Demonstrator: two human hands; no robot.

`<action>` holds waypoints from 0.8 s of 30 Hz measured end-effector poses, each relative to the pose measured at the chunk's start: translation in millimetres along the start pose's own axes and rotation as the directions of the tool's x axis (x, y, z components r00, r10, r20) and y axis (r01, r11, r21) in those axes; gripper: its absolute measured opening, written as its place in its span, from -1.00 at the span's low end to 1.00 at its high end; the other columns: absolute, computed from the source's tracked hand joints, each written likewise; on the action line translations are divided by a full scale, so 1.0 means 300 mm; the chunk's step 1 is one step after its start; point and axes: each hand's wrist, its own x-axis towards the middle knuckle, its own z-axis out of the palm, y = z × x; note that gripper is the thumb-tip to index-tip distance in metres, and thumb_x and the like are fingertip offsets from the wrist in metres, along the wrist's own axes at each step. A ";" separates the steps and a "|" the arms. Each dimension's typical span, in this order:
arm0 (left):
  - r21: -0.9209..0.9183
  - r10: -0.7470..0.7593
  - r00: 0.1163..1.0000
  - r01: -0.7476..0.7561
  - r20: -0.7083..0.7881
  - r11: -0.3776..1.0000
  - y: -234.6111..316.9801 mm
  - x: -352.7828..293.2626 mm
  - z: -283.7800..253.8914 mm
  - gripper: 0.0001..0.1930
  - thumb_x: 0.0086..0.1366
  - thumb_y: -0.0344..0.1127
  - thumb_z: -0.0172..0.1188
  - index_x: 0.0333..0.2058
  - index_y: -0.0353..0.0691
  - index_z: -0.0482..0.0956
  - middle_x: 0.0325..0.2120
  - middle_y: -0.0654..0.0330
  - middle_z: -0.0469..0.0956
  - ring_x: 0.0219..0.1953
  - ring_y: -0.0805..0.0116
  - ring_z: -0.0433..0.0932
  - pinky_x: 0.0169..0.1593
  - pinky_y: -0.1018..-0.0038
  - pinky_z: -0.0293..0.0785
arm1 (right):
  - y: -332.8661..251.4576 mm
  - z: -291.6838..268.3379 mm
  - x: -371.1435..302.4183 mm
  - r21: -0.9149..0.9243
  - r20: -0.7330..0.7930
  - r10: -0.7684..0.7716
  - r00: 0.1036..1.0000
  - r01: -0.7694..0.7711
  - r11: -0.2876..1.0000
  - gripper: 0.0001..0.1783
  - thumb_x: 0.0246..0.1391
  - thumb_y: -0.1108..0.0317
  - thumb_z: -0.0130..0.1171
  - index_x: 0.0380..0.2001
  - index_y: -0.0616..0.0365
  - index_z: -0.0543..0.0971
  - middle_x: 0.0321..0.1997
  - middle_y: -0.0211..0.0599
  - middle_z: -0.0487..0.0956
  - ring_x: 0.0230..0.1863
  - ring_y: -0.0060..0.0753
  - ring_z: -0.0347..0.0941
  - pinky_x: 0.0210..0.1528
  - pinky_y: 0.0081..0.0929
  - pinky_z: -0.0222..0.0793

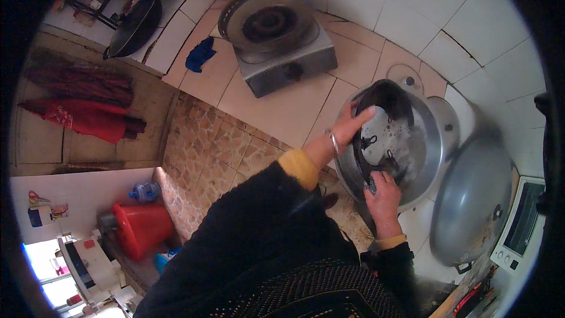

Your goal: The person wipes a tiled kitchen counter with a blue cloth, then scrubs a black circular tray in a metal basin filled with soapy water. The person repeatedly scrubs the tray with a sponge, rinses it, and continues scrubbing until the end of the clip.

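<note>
Right hand (384, 195): nearest the body, at the near rim of the basin, fingers closed around a small dark scrubber pressed to the pan; the fist keeps the scrubber bearing on the metal.
Left hand (348, 125): fingers spread and clamped over the far-left rim of the pan, a bangle at the wrist; this grasp tilts the pan and steadies it against the scrubbing.
Pan (385, 132): dark, wet, with suds inside, standing on edge within the basin so its inner face turns up toward the person.
Basin (432, 159): wide metal bowl on the tiled counter near its right end, catching the wash water under the pan.
Wok lid (474, 200): grey dome lying just right of the basin, set aside on the counter's right edge.
Small oven (521, 224): white box at the far right corner, beside the lid.
Glass lid (405, 76): flat on the tiles just behind the basin.
Gas stove (276, 35): single burner toward the counter's back edge, nothing on it.
Blue cloth (200, 53): crumpled left of the stove.
Wok (135, 26): dark, at the far left corner by a rack.
</note>
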 end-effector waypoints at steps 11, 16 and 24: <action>0.222 0.325 0.920 -0.277 -0.220 0.935 -0.233 -0.070 0.031 -0.23 0.17 -0.27 0.27 0.31 -0.23 0.12 0.19 -0.02 0.34 0.19 0.12 0.35 0.26 0.26 0.26 | -0.132 0.007 0.141 0.385 0.091 0.182 0.979 -0.203 0.900 -0.55 -0.11 0.29 0.38 -0.13 0.19 0.52 -0.16 0.04 0.60 -0.11 0.14 0.52 -0.08 -0.20 0.44; -0.076 0.251 0.956 -0.265 -0.151 0.961 -0.134 0.012 -0.031 -0.37 0.25 -0.30 0.18 0.26 -0.20 0.17 -0.15 0.20 0.46 -0.38 0.49 0.40 -0.29 0.52 0.41 | 0.052 -0.016 0.102 0.617 0.037 0.377 0.925 -0.318 0.720 -0.54 -0.01 0.18 0.38 -0.08 0.17 0.53 -0.23 -0.20 0.60 -0.21 -0.33 0.51 -0.06 -0.41 0.41; -0.100 0.193 0.974 -0.205 -0.117 0.974 -0.045 0.033 -0.066 -0.55 0.28 -0.31 0.18 0.10 -0.19 0.29 -0.31 0.21 0.52 -0.34 0.39 0.50 -0.22 0.44 0.47 | 0.358 0.095 0.072 -0.065 -0.118 0.439 0.891 -0.448 0.891 -0.58 0.01 0.27 0.28 -0.04 0.15 0.52 0.00 -0.04 0.52 0.05 0.01 0.43 0.11 -0.19 0.35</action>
